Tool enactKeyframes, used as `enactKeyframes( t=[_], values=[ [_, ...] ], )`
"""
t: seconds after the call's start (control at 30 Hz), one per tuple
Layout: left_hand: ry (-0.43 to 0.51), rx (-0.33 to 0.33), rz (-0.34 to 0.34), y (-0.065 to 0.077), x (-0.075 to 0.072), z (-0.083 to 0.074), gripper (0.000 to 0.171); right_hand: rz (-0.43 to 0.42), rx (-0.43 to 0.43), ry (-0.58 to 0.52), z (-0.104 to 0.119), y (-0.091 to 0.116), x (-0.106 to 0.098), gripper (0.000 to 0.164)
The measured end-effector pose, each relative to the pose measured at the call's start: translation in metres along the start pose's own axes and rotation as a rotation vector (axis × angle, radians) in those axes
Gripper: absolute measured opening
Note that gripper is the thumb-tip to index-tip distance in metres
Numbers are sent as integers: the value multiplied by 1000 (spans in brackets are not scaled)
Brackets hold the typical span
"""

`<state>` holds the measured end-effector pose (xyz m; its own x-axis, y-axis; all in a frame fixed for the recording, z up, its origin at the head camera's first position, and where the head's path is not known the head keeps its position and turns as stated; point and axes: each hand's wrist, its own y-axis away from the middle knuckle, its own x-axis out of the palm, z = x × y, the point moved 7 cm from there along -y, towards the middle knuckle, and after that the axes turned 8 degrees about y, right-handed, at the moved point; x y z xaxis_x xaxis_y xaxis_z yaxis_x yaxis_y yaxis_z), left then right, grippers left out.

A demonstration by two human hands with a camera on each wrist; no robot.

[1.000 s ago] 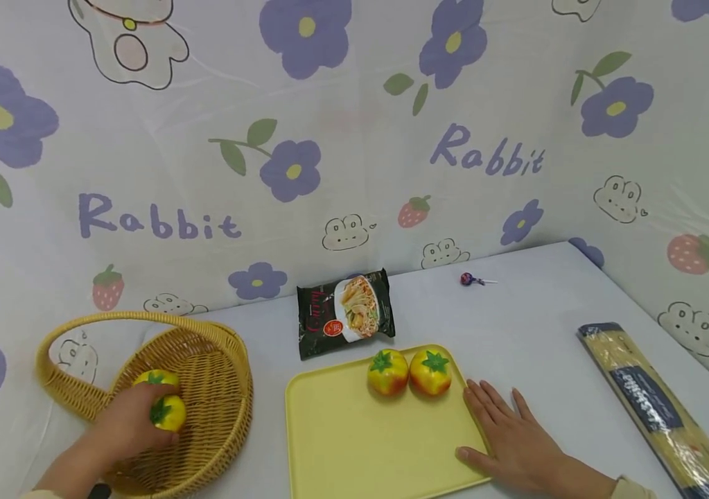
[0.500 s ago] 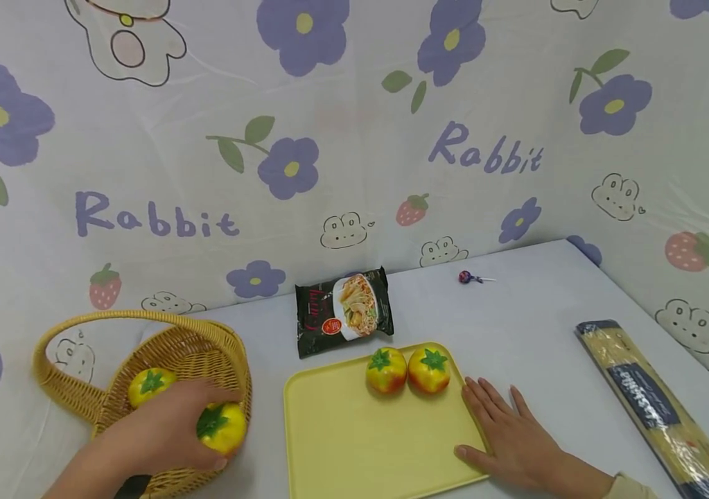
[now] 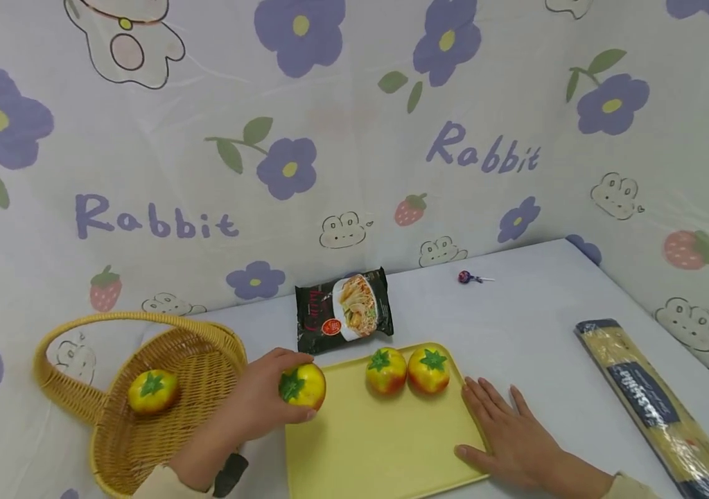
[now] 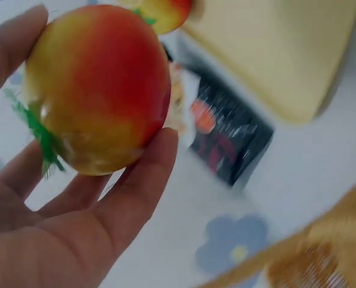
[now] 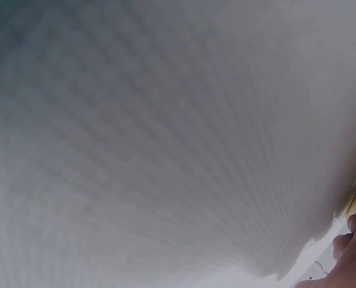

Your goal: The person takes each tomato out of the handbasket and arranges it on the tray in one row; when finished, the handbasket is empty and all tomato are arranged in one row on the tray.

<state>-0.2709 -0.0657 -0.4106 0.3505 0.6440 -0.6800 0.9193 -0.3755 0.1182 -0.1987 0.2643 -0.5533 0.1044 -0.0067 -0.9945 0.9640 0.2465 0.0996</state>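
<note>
My left hand (image 3: 263, 396) holds a yellow-red tomato (image 3: 307, 388) with a green star-shaped top, just above the tray's left edge. In the left wrist view, fingers and thumb curl round this tomato (image 4: 100, 90). Two similar tomatoes, a left one (image 3: 386, 372) and a right one (image 3: 429, 370), sit side by side at the back of the yellow tray (image 3: 385, 443). Another tomato (image 3: 153, 391) lies in the wicker basket (image 3: 111, 443). With fingers straight, my right hand (image 3: 516, 436) rests flat at the tray's right edge. The right wrist view shows mostly white cloth.
Behind the tray lies a black curry noodle packet (image 3: 344, 312). Farther back right is a lollipop (image 3: 466, 277). A long packet of dry noodles (image 3: 647, 395) lies at the right. The basket's tall handle (image 3: 136, 317) arches up at the left. A printed cloth hangs behind.
My left hand has lifted one tomato out of the basket and carried it right, to the tray's left edge. The right hand has stayed at the tray.
</note>
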Motion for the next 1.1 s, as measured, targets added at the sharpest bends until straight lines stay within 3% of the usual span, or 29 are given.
enactKeyframes(
  t=[0.17, 0.3, 0.43, 0.77, 1.1],
  values=[
    [129, 1, -29, -24, 29, 16, 66, -2, 4, 16, -2, 1, -1, 97],
    [202, 39, -82, -41, 54, 29, 68, -12, -1, 7, -2, 1, 1, 96],
    [186, 71, -118, -53, 71, 33, 69, -29, -11, -10, 0, 1, 1, 95],
    [186, 62, -119, -64, 94, 35, 67, 3, 6, -4, -1, 0, 5, 96],
    [208, 62, -115, -68, 98, 34, 69, -20, 9, -5, -3, 1, 4, 95]
  ],
)
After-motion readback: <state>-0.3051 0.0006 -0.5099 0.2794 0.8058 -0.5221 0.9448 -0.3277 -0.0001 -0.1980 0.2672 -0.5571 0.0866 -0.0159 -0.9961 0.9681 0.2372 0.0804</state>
